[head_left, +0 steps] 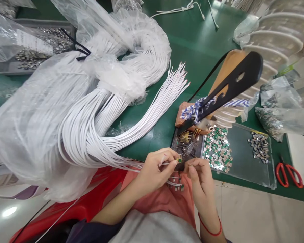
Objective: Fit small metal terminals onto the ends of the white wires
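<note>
My left hand [154, 172] is closed in a pinch, with a small green circuit board [179, 159] at its fingertips. A thin white cable [162, 164] lies in the same fingers, and a reddish tip shows above them. Just right of it, my right hand [202, 177] has thumb and forefinger pressed together; whatever sits between them cannot be made out. Below the hands, several white cables with small metal-and-green ends [178, 185] lie over the lap. A large bundle of white cables [147, 125], partly wrapped in clear plastic, spreads to the left.
A black stand [233, 84], tied with blue-and-white cord, rises behind the hands over a dark tray [178, 143]. A clear tray [245, 168] holds small green boards [218, 148] and metal connector shells [259, 146]. Red-handled scissors [288, 174] lie right. A ribbed hose [276, 37] stands behind.
</note>
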### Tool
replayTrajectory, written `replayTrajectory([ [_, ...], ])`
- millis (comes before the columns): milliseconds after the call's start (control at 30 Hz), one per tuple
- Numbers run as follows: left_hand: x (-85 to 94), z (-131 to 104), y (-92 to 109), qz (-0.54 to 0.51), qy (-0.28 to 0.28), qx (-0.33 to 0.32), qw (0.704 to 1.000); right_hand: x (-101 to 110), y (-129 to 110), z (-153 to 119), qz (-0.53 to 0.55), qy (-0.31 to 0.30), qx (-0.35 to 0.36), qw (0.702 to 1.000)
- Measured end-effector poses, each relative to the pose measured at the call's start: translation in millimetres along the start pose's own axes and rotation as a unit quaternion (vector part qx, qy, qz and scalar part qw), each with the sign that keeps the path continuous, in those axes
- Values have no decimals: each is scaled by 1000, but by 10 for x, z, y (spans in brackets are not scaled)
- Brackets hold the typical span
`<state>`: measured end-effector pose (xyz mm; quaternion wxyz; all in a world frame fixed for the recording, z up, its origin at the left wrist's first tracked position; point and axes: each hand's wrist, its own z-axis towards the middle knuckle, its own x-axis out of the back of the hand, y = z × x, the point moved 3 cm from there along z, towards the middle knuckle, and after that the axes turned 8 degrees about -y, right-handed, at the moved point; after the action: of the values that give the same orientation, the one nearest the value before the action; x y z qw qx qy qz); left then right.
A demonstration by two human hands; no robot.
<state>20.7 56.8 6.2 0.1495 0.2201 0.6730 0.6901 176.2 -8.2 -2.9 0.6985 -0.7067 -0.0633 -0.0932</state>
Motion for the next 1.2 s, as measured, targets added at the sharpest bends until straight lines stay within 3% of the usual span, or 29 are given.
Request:
replayTrajectory([
  [567, -23, 27, -12, -56, 38, -11, 998, -49, -36, 74, -5, 43, 56, 997],
  [733, -34, -9, -27, -78, 37, 3, 996, -37, 12, 65, -2, 38, 51, 998],
  [900, -35, -22, -61, -76, 29, 23, 996, -7, 26, -7, -23, 72, 32, 997],
  [1200, -53, 6, -82, -80, 28, 28, 996, -69, 30, 40, -45, 46, 54, 996],
])
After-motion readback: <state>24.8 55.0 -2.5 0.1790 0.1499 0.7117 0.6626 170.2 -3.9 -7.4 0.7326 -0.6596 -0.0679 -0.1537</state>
